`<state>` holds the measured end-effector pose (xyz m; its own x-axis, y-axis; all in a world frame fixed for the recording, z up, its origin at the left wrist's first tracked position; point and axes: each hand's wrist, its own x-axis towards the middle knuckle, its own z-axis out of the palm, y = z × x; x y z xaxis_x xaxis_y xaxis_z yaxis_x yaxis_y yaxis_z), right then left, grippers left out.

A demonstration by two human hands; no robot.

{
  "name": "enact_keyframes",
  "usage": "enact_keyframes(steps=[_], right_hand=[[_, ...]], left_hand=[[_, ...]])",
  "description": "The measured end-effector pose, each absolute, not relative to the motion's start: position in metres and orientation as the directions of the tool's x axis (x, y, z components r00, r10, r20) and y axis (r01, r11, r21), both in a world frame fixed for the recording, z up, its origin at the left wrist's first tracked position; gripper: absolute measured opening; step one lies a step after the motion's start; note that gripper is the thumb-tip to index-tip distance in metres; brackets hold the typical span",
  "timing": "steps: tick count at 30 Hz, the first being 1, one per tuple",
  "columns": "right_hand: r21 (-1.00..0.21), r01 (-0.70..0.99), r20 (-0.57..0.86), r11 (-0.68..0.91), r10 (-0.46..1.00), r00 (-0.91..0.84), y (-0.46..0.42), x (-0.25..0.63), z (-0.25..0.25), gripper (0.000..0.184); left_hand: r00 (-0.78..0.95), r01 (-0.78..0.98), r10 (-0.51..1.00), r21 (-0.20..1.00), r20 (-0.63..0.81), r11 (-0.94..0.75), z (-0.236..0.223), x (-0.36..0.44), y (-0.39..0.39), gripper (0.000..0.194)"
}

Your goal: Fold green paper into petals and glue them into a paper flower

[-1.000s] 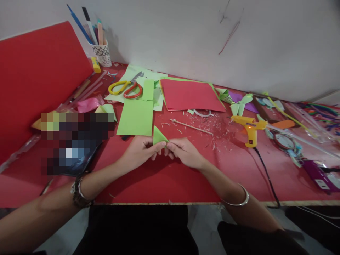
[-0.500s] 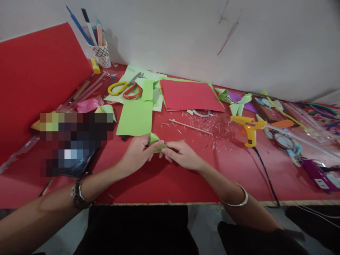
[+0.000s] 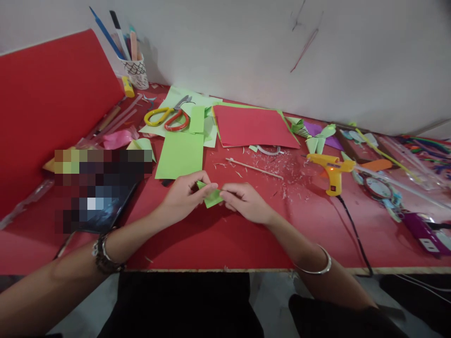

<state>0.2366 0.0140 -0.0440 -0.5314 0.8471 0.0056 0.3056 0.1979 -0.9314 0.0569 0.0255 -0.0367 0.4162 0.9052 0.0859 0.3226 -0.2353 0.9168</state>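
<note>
Folded green paper (image 3: 212,199) has turned between pinched fingers (image 3: 207,190).

I wear a silver bangle (image 3: 329,264) on my right arm (image 3: 299,241), a dark bracelet (image 3: 100,259) and silver band (image 3: 104,249) on my left arm (image 3: 141,232), black clothes (image 3: 179,305).

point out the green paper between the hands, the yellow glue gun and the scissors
Green paper (image 3: 212,201): head view, on its lower part.
Glue gun (image 3: 333,177): head view, on its upper handle.
Scissors (image 3: 175,108): head view, where blades meet handles.

Small bright-green paper piece (image 3: 213,199); folded; tilted; pinched between left hand (image 3: 185,195) and right hand (image 3: 246,202)
</note>
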Motion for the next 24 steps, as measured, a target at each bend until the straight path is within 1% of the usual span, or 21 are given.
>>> enact_keyframes(steps=[2, 5, 8, 10, 13, 16, 19, 24], right_hand=[[-0.942, 0.278, 0.053, 0.188, 0.901, -0.430, 0.015, 0.237, -0.046, 0.027], [-0.962, 0.217, 0.102, 0.167, 0.955, -0.280, 0.017, 0.236, -0.049, 0.023], [-0.975, 0.177, 0.090, 0.133, 0.969, -0.231, 0.020, 0.236, -0.051, 0.024], [-0.980, 0.166, 0.066, 0.110, 0.966, -0.249, 0.021, 0.236, -0.052, 0.029], [-0.982, 0.183, -0.031, 0.036, 0.936, -0.351, 0.019, 0.235, -0.054, 0.039], [-0.977, 0.211, -0.109, -0.018, 0.896, -0.430, 0.016, 0.234, -0.055, 0.044], [-0.964, 0.263, -0.087, 0.036, 0.893, -0.442, 0.015, 0.236, -0.055, 0.047], [-0.891, 0.399, -0.008, 0.218, 0.870, -0.493, 0.018, 0.240, -0.055, 0.048]], left_hand=[[0.430, 0.314, 0.900, 0.924, 0.069, -0.220, -0.038, 0.056, 0.024, 0.031], [0.504, 0.341, 0.863, 0.910, 0.035, -0.236, -0.043, 0.057, 0.021, 0.034], [0.567, 0.347, 0.824, 0.906, 0.004, -0.244, -0.046, 0.059, 0.017, 0.032], [0.562, 0.334, 0.827, 0.914, 0.003, -0.230, -0.048, 0.060, 0.015, 0.030], [0.530, 0.311, 0.848, 0.929, 0.004, -0.199, -0.050, 0.060, 0.015, 0.029], [0.528, 0.300, 0.849, 0.935, 0.003, -0.189, -0.052, 0.061, 0.015, 0.029], [0.539, 0.289, 0.843, 0.938, 0.006, -0.192, -0.053, 0.061, 0.015, 0.028], [0.569, 0.343, 0.822, 0.901, 0.025, -0.264, -0.050, 0.060, 0.017, 0.029]])
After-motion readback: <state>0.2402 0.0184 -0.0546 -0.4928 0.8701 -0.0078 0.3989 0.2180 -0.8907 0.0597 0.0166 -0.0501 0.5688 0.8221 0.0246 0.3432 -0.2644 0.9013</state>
